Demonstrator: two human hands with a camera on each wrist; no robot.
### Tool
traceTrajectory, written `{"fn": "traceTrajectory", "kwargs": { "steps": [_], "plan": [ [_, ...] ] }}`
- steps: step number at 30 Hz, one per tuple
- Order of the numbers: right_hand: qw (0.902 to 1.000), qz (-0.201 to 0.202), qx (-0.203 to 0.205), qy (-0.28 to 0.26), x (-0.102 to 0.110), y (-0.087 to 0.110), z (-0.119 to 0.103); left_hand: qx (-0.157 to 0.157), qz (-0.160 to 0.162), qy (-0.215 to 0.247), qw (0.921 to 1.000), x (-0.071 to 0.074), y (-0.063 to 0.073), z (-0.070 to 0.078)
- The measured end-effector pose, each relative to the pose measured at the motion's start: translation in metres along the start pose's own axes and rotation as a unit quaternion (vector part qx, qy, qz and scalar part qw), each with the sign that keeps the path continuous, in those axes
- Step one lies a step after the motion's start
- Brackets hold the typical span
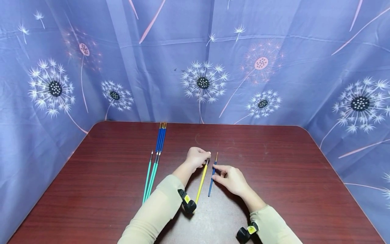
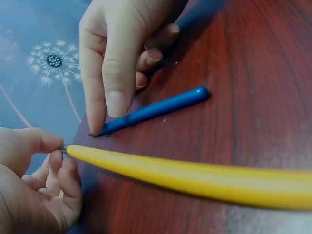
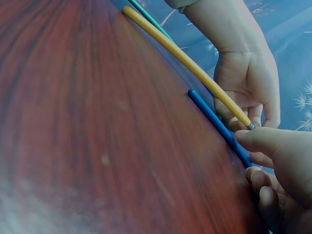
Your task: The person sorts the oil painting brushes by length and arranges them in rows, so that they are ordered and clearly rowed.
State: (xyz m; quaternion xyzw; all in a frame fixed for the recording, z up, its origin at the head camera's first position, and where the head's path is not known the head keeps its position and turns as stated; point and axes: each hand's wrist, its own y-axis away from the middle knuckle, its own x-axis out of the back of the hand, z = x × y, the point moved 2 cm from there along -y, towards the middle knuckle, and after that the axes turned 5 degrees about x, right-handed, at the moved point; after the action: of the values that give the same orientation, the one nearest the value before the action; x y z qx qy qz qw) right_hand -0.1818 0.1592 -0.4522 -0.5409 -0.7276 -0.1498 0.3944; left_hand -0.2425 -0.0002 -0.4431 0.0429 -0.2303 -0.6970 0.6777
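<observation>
Near the middle of the table, my left hand (image 1: 196,158) pinches a yellow paintbrush (image 1: 201,183) at its metal ferrule, just beyond the handle, as the left wrist view shows. The handle points back toward me. Just right of it a blue paintbrush (image 1: 211,183) lies along the table, bristles facing away. Thumb and index finger of my right hand (image 1: 232,179) pinch this blue brush near its ferrule end. In the right wrist view the right thumb and fingers (image 3: 263,195) hide part of the blue handle.
Left of my hands lie several turquoise paintbrushes (image 1: 152,178), partly behind my left sleeve. Beyond them a bundle of blue paintbrushes (image 1: 160,139) reaches the far edge of the dark red table (image 1: 274,152). A blue dandelion-print curtain (image 1: 146,84) hangs behind and at the sides.
</observation>
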Motion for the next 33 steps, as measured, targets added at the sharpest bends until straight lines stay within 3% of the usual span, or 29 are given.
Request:
{"fn": "traceTrajectory", "kwargs": {
  "steps": [12, 23, 33],
  "plan": [
    [0.9996, 0.009, -0.022, -0.015, -0.001, 0.001, 0.001, 0.014, -0.030, 0.085, 0.9958, 0.012, -0.002, -0.006],
    [0.9997, 0.010, -0.009, -0.018, -0.002, 0.001, 0.002, 0.021, -0.031, 0.097, 0.9946, 0.021, -0.003, -0.005],
    [0.9994, 0.008, -0.026, -0.020, -0.002, 0.001, 0.001, 0.024, -0.029, 0.107, 0.9936, 0.034, -0.004, -0.006]
  ]
}}
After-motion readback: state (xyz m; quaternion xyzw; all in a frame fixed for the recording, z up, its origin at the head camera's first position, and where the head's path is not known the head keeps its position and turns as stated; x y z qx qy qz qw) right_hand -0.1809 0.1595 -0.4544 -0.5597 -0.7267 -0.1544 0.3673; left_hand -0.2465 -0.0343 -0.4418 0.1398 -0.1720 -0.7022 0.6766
